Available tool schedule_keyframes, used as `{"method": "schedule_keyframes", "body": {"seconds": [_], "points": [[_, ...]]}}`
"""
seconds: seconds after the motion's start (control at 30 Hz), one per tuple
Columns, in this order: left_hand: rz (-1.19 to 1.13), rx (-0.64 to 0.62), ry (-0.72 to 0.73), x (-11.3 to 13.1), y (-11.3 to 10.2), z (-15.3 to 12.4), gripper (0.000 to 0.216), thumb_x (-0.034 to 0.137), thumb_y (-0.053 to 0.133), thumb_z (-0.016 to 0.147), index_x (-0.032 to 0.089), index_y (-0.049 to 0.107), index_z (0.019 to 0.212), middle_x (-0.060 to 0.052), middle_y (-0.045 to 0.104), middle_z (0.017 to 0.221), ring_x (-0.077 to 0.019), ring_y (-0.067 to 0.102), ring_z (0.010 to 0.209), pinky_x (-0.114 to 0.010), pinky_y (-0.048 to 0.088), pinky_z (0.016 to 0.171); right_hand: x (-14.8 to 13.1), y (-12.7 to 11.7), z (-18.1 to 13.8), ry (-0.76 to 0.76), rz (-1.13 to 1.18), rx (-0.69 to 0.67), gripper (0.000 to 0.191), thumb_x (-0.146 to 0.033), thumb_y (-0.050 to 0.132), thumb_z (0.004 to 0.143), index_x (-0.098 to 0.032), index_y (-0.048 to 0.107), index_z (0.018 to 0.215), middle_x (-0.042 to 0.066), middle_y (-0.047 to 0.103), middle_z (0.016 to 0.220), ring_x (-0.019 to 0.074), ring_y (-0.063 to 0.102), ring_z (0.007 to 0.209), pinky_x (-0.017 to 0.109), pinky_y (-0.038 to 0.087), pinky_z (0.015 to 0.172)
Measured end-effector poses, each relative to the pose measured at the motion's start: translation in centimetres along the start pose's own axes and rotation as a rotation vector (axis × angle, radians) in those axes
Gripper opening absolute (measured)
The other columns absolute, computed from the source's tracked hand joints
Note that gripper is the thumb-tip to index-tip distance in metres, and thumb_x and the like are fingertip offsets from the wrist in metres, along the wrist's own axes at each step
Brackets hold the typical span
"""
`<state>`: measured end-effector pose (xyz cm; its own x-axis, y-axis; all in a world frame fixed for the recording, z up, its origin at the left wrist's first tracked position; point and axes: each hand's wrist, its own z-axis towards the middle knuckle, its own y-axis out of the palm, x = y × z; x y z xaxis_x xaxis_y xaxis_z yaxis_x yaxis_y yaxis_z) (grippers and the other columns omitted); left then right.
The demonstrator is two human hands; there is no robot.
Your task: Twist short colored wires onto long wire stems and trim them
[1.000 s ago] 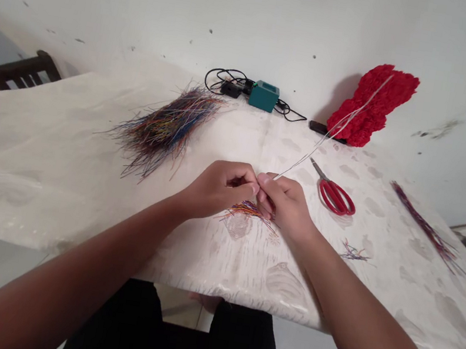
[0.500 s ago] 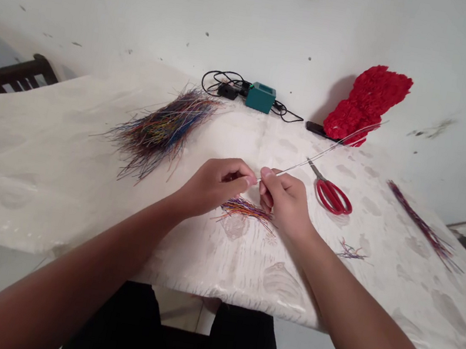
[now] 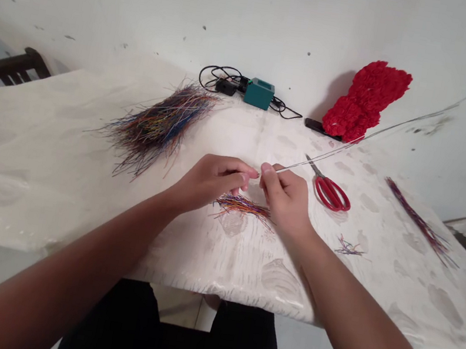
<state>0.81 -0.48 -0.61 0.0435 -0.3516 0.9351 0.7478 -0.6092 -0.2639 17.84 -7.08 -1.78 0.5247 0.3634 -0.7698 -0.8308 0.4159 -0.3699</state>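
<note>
My right hand (image 3: 285, 194) pinches several long thin wires (image 3: 330, 152) between thumb and forefinger. These wires run up to the right, across the front of the red fluffy object and on towards the right edge of the view. Close beside it, my left hand (image 3: 218, 181) has its forefinger stretched towards the right fingertips, with the thumb apart and no held thing visible. Beneath both hands lies a small bunch of short coloured wires (image 3: 242, 206), partly covered by the right hand. Red-handled scissors (image 3: 331, 193) lie to the right, blades pointing away.
A large heap of coloured wires (image 3: 161, 124) lies back left. Against the wall stand a teal box (image 3: 259, 94) with black cables and a red fluffy object (image 3: 366, 101). Rightward are wire clippings (image 3: 350, 248) and a slim wire bundle (image 3: 417, 218) on the tablecloth (image 3: 55, 192).
The wires in my right hand now reach much farther up and right. My left thumb and forefinger have parted, the forefinger straightening. The view has shifted slightly.
</note>
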Motion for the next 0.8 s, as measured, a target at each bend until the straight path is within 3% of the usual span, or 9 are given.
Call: {"method": "schedule_keyframes", "body": {"seconds": [0.23, 0.5, 0.8], "points": [[-0.036, -0.098, -0.014, 0.27, 0.04, -0.11, 0.028, 0.023, 0.058, 0.087, 0.015, 0.07, 0.11, -0.001, 0.068, 0.083, -0.0083, 0.059, 0.065, -0.021, 0.048, 0.06, 0.03, -0.32, 0.18, -0.083, -0.073, 0.034, 0.04, -0.033, 0.05, 0.098, -0.017, 0.054, 0.062, -0.003, 0.049, 0.058, 0.0086, 0.044, 0.054, 0.026, 0.033, 0.053], [-0.011, -0.07, -0.051, 0.15, 0.09, 0.09, 0.028, 0.025, 0.059, 0.087, 0.015, 0.069, 0.112, -0.001, 0.067, 0.082, -0.0087, 0.06, 0.065, -0.021, 0.048, 0.059, 0.21, -0.21, 0.1, -0.078, -0.082, 0.011, 0.04, -0.033, 0.05, 0.098, -0.016, 0.055, 0.062, -0.003, 0.051, 0.059, 0.0087, 0.046, 0.055, 0.026, 0.034, 0.055], [-0.167, -0.242, -0.043, 0.78, -0.16, -0.4, 0.042, 0.021, 0.058, 0.083, 0.013, 0.061, 0.125, -0.005, 0.062, 0.1, -0.0089, 0.061, 0.065, -0.023, 0.048, 0.058, 0.01, -0.37, 0.23, -0.059, -0.116, 0.074, 0.041, -0.033, 0.052, 0.097, -0.017, 0.051, 0.059, -0.004, 0.042, 0.055, 0.0087, 0.038, 0.052, 0.026, 0.03, 0.05]]}}
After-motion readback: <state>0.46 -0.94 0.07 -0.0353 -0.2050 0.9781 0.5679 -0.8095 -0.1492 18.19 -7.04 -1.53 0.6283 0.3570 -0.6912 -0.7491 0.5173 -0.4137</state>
